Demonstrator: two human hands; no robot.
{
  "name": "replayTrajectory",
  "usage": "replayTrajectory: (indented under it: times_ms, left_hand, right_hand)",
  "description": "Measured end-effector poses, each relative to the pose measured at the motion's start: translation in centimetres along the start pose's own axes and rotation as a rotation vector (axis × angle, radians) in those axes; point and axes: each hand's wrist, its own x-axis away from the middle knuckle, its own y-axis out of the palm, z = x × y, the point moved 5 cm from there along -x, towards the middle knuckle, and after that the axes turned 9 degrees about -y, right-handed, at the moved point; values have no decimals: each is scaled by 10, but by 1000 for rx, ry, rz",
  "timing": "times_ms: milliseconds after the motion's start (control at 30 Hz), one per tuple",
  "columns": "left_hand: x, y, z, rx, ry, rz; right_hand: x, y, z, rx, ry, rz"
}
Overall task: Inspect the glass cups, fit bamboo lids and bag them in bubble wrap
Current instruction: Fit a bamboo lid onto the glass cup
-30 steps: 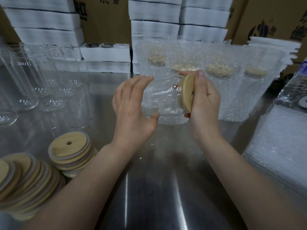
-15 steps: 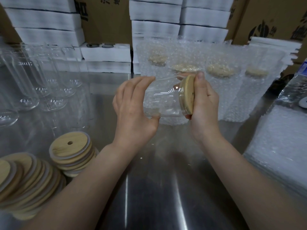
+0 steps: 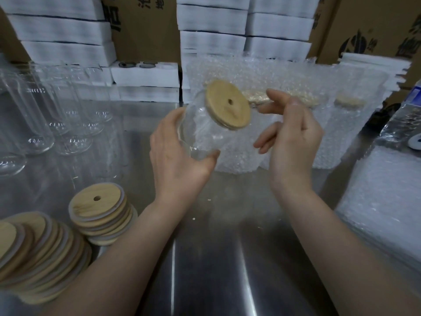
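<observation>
My left hand (image 3: 180, 156) grips a clear glass cup (image 3: 200, 131) by its base, tilted so its top faces me. A round bamboo lid (image 3: 227, 104) with a small hole sits on the cup's mouth. Just right of the lid my right hand (image 3: 293, 135) hovers with fingers spread, holding nothing. Loose bamboo lids lie in two stacks (image 3: 102, 215) (image 3: 34, 254) at the lower left. Bare glass cups (image 3: 75, 124) stand at the left. Several bagged cups in bubble wrap (image 3: 330, 110) stand behind my hands.
A pile of flat bubble-wrap bags (image 3: 382, 201) lies at the right on the steel table (image 3: 216, 258). White foam trays (image 3: 145, 76) and cardboard boxes (image 3: 376, 26) line the back. A plastic water bottle (image 3: 405, 122) lies at the far right.
My right hand has let go of the lid and drawn away to the right. My left hand has turned the cup so the lid now faces me.
</observation>
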Motion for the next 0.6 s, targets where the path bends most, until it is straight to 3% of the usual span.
replayTrajectory:
  times_ms: [100, 200, 333, 433, 600]
  left_hand:
    - [-5, -3, -15, 50, -175, 21]
    - [-8, -6, -27, 72, -307, 59]
    - [-12, -9, -37, 85, -412, 108]
    - [-14, -10, -42, 75, -451, 141]
    - [-15, -11, -47, 41, -467, 180]
  right_hand:
    - [-18, -26, -9, 245, -9, 63]
    - [-33, -60, -4, 617, 60, -121]
    - [-35, -131, 26, 1050, 285, -276]
    - [-33, -176, 49, 1170, 458, -322]
    - [-25, -206, 71, 1234, 509, -358]
